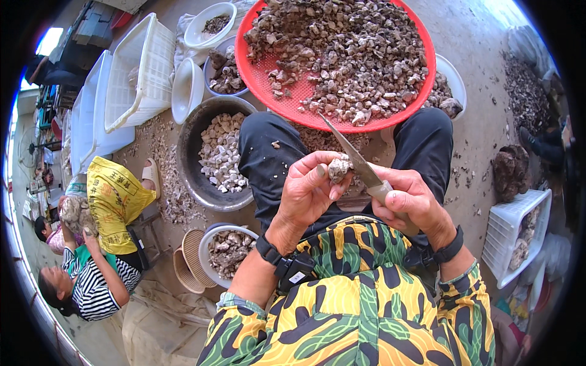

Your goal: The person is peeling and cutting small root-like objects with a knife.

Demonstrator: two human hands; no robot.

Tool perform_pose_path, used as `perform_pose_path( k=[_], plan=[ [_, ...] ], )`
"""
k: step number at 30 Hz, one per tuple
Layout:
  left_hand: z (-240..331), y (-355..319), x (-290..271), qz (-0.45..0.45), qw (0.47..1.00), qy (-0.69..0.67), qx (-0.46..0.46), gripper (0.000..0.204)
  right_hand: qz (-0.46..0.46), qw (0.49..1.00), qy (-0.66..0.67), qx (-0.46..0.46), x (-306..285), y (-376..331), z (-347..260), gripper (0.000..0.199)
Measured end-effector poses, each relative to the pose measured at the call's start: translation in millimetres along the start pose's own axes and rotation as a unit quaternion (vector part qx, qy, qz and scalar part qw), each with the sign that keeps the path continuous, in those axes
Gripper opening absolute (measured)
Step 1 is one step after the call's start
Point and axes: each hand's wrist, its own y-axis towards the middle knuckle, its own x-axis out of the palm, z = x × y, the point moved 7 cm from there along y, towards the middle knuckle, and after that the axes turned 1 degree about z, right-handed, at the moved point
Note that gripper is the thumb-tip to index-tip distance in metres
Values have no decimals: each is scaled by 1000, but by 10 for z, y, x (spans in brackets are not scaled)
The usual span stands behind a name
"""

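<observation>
My left hand pinches a small, knobbly grey-brown lump between thumb and fingers, above my lap. In my right hand is a knife, gripped by its pale handle. Its pointed blade slants up and to the left, close beside the lump; I cannot tell whether the edge touches it. Just beyond my knees, a round red mesh tray carries a heap of similar dark lumps. Paler trimmed-looking pieces fill part of a black basin by my left knee.
Left of my lap stands a white bowl of larger lumps. White crates and bowls crowd the far left; another white crate is at right. Scraps litter the floor. A seated person in stripes works at the left.
</observation>
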Motion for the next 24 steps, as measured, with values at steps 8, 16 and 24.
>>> perform_pose_path(
  k=[8,16,24],
  plan=[
    [-23,-34,-62,21,1000,-8,-1,31,-10,1000,-3,13,-16,3,42,67],
    [40,-50,-78,18,1000,-4,4,30,-8,999,-20,24,-3,15,33,65],
    [328,-27,-259,103,987,116,-46,27,73,990,-115,40,-220,13,23,61]
  ],
)
